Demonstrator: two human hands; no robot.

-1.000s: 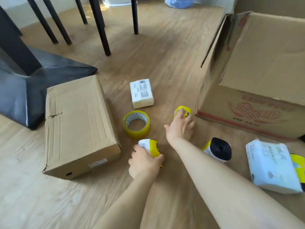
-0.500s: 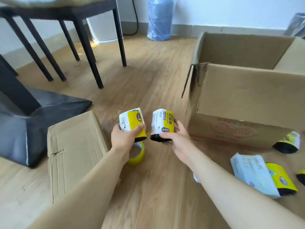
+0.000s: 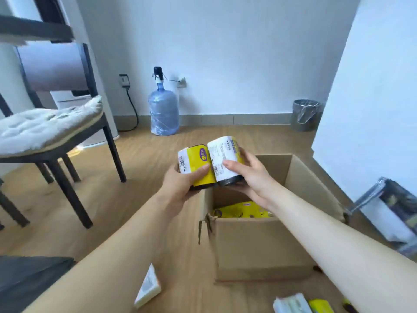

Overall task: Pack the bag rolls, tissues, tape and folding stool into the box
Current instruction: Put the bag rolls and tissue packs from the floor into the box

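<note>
Both rolls have risen from low beside the box to hang above its near-left corner, pressed side by side, and the view has lifted to take in the wall. The left hand (image 3: 180,186) holds the left roll (image 3: 196,163), thumb across the yellow label and fingers curled beneath; the right hand (image 3: 250,177) wraps the right roll (image 3: 223,159) likewise, thumb on the white printed panel. Neither roll is inside the box (image 3: 248,242) yet, and more yellow packs (image 3: 243,210) lie on its bottom. The left roll appears to hang over the left wall rather than the opening, so if it is let go there it could strike the rim, tip outward and, being round, run off across the smooth wooden floor (image 3: 140,154). The glossy sleeves may also slip against each other if the hands squeeze unevenly. The rolls are squat cylinders with black film showing at the ends. The box is plain corrugated card, torn and ragged at the near-left corner, which looks weak. A tissue pack (image 3: 147,286) lies on the floor nearby, soft and film-wrapped. A blurred metal-framed thing (image 3: 392,213) at the right may be the folding stool. No tape is in view.
</note>
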